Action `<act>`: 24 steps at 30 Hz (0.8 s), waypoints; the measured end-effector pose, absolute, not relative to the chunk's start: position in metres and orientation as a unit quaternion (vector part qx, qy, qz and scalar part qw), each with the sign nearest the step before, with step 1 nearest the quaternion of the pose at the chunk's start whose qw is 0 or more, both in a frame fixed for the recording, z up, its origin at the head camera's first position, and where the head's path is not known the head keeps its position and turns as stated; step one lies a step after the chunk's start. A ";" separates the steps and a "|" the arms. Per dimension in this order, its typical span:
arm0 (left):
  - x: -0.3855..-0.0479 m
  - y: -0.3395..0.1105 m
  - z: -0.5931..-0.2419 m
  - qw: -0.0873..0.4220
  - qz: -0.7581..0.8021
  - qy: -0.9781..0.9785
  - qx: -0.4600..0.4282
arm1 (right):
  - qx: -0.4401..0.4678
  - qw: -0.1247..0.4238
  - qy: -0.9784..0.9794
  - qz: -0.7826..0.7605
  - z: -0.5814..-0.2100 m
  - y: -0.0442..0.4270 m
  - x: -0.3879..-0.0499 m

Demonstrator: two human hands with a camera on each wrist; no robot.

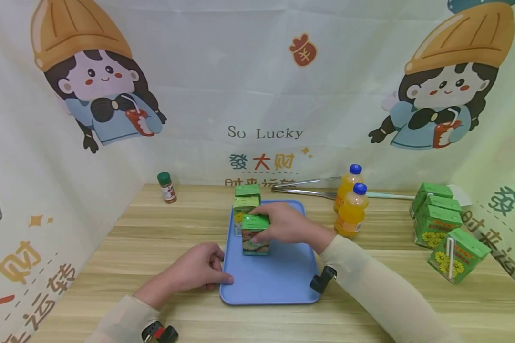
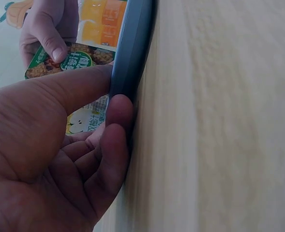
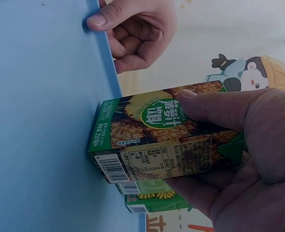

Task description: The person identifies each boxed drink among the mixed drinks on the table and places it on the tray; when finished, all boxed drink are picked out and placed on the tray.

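Currently, left hand [image 1: 199, 267] pinches blue tray [image 1: 274, 281] by left edge; right hand [image 1: 287, 224] grips pineapple carton [image 1: 255, 247]; room toward near rim.

Cartons [image 1: 255, 247] on tray [image 1: 274, 281]; bottles [image 1: 351, 214] right, jar [image 1: 167, 188] left.

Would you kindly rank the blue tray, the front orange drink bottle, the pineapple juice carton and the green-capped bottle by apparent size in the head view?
1. blue tray
2. front orange drink bottle
3. pineapple juice carton, partly covered by fingers
4. green-capped bottle
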State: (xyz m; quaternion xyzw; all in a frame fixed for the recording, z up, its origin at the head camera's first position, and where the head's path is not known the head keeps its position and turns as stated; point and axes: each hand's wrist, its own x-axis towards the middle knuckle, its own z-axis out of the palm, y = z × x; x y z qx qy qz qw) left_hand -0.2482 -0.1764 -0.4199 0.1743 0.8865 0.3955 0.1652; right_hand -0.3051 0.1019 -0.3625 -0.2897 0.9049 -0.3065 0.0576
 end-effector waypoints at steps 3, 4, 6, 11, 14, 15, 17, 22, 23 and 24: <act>-0.248 -0.177 -0.420 0.165 0.394 0.887 0.177 | -0.294 0.056 0.905 -0.303 -0.362 0.097 -0.305; -0.249 -0.177 -0.420 0.164 0.394 0.887 0.177 | -0.296 0.055 0.905 -0.302 -0.361 0.096 -0.305; -0.249 -0.177 -0.420 0.164 0.394 0.887 0.177 | -0.299 0.055 0.904 -0.300 -0.361 0.093 -0.306; -0.249 -0.177 -0.421 0.165 0.397 0.886 0.176 | -0.305 0.054 0.904 -0.296 -0.362 0.088 -0.308; -0.249 -0.177 -0.420 0.166 0.398 0.885 0.176 | -0.306 0.059 0.903 -0.297 -0.361 0.085 -0.309; -0.249 -0.177 -0.420 0.166 0.398 0.885 0.176 | -0.307 0.061 0.902 -0.298 -0.361 0.084 -0.309; -0.249 -0.177 -0.420 0.167 0.398 0.885 0.177 | -0.309 0.065 0.901 -0.298 -0.360 0.082 -0.310; -0.249 -0.177 -0.421 0.167 0.400 0.883 0.181 | -0.312 0.069 0.900 -0.297 -0.361 0.079 -0.313; -0.249 -0.177 -0.421 0.167 0.400 0.883 0.181 | -0.312 0.070 0.900 -0.297 -0.361 0.079 -0.313; -0.249 -0.177 -0.421 0.167 0.400 0.883 0.181 | -0.311 0.071 0.900 -0.298 -0.361 0.078 -0.314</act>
